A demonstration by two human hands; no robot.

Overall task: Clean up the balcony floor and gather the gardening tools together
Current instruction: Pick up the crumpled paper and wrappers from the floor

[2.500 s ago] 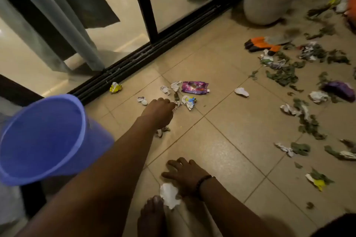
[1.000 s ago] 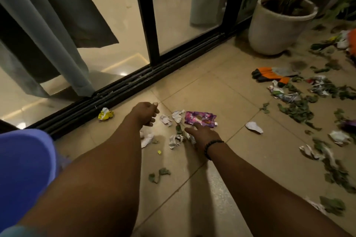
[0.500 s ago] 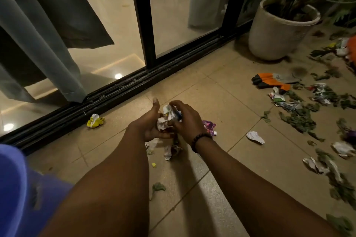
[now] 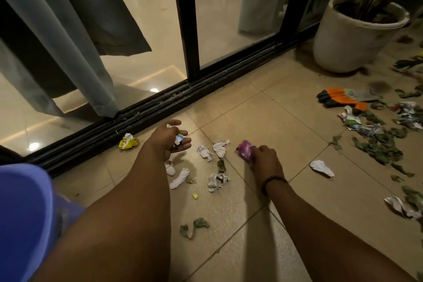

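Here, just out from the door track (image 4: 160, 103), the left hand (image 4: 168, 144) cups crumpled scraps (image 4: 179, 139) while the right hand (image 4: 263, 158) pinches a purple wrapper (image 4: 244, 150); best sweep nearby paper together before filling the blue bucket (image 4: 23, 213).

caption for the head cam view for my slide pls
Left hand holds crumpled scraps while right hand grips a purple wrapper on the littered balcony floor.

Tiled floor (image 4: 270, 110), crumpled paper scraps (image 4: 217, 181), leaves (image 4: 380, 151), orange gloves (image 4: 343, 98)
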